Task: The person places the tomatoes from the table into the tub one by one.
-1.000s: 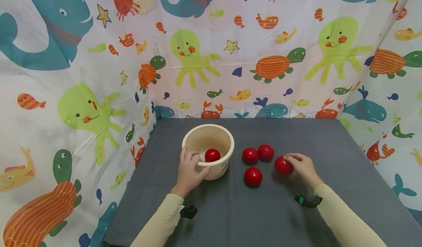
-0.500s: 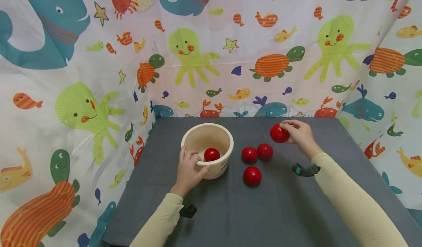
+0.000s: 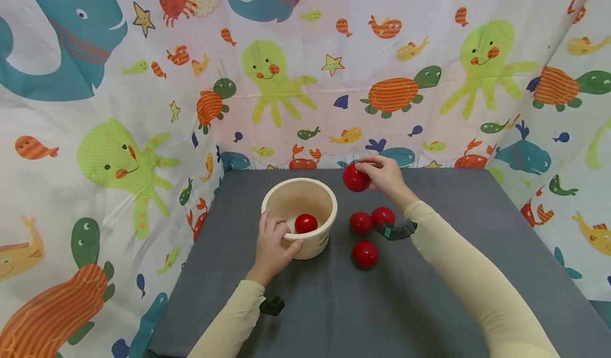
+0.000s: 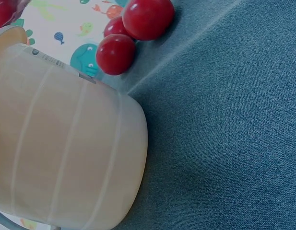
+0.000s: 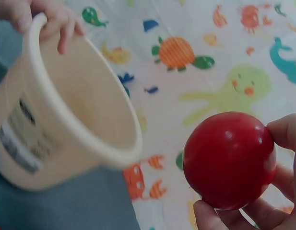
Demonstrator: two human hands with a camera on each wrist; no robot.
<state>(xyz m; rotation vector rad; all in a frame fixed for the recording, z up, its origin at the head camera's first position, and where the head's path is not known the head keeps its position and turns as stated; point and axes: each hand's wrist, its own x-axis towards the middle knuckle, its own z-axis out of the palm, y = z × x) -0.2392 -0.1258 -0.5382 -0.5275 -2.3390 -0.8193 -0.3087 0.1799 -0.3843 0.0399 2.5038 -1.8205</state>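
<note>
A cream plastic bucket (image 3: 312,245) stands on the grey cloth, and one red ball (image 3: 306,223) lies inside it. My left hand (image 3: 274,249) grips the near left part of its rim, fingers over the edge and thumb outside. Up in the air to the right of the bucket, my right hand (image 3: 385,177) holds another red ball (image 5: 229,160) between thumb and fingers. The right wrist view shows this ball apart from the bucket's rim. Three more red balls lie on the cloth: a near one (image 3: 365,254), a left one (image 3: 360,223) and a right one (image 3: 383,217).
The grey cloth-covered table (image 3: 305,315) ends at the back against a curtain (image 3: 305,98) printed with sea animals, which also hangs along both sides. A dark band (image 3: 400,230) sits on the right wrist and another dark band (image 3: 272,306) on the left.
The right hand has lifted its red ball off the cloth and carried it up and left toward the bucket. The left hand has kept its place on the rim.
</note>
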